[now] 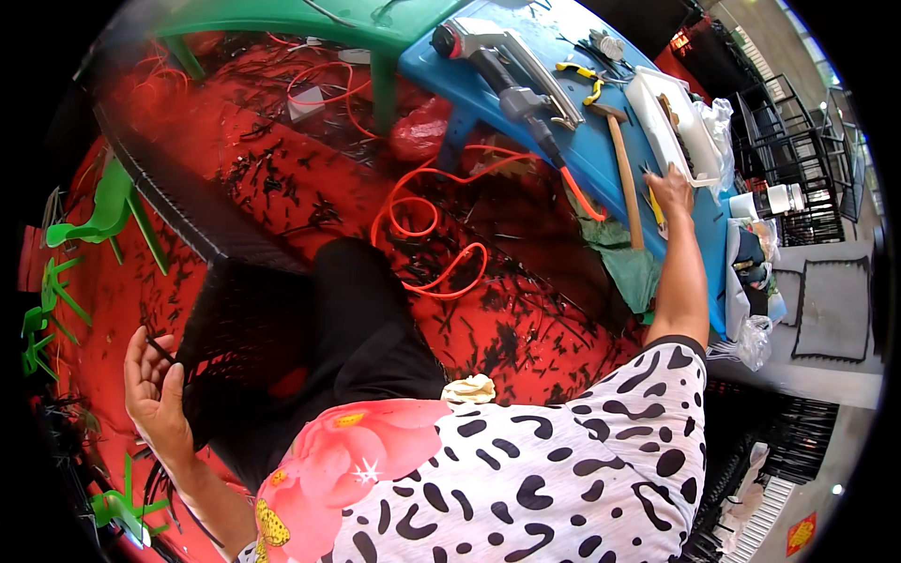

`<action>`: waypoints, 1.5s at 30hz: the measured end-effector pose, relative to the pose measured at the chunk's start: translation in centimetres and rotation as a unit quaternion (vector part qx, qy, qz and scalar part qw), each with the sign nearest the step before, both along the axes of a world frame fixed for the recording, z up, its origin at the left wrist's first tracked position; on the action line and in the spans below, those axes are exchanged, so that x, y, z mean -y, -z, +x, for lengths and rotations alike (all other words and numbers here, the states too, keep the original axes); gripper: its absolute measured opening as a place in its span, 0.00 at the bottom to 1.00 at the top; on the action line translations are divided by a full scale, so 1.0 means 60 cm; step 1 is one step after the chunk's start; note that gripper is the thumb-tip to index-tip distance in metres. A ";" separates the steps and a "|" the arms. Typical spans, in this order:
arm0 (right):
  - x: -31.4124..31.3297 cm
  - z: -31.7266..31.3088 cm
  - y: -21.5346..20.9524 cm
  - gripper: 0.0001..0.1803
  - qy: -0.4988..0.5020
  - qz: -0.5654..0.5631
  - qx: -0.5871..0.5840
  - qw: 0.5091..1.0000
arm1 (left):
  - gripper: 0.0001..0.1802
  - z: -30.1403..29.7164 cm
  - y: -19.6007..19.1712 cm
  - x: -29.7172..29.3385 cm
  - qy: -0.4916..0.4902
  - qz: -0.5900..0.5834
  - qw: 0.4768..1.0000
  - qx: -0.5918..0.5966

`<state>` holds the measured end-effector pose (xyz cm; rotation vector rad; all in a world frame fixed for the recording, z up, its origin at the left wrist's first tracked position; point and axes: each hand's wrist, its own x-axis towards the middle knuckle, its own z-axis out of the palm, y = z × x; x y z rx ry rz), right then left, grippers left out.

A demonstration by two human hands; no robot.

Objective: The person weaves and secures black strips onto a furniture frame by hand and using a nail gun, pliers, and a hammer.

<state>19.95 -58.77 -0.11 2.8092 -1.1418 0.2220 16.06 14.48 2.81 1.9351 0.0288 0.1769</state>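
Reaching across a cluttered blue table, strip held in the other hand.

Left hand (155,389) pinching a thin black strip (161,351) between thumb and fingers, beside the black woven frame (235,310). Right hand (671,188) stretched to the blue table (601,155), fingers spread on something yellow; grip hard to tell. Likely to nudge the hammer (624,174) off the edge, or snag the orange hose (422,225) underfoot.

Blue table (601,155), orange hose (422,225), red floor (310,178)

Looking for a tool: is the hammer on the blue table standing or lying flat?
Lying flat: the hammer rests lengthwise on the blue table, near the right hand.
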 end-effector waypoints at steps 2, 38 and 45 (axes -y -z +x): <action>0.017 -0.047 0.004 0.40 0.020 0.042 -0.013 0.999 | 0.28 0.006 0.000 -0.003 0.009 0.014 1.000 0.013; -0.845 0.101 -0.183 0.22 -0.819 0.065 -0.007 0.570 | 0.05 -0.008 -0.014 0.018 -0.053 -0.006 0.988 0.145; -0.865 0.124 -0.176 0.22 -0.858 0.055 -0.053 0.508 | 0.04 -0.005 -0.010 0.020 -0.044 -0.002 0.985 0.170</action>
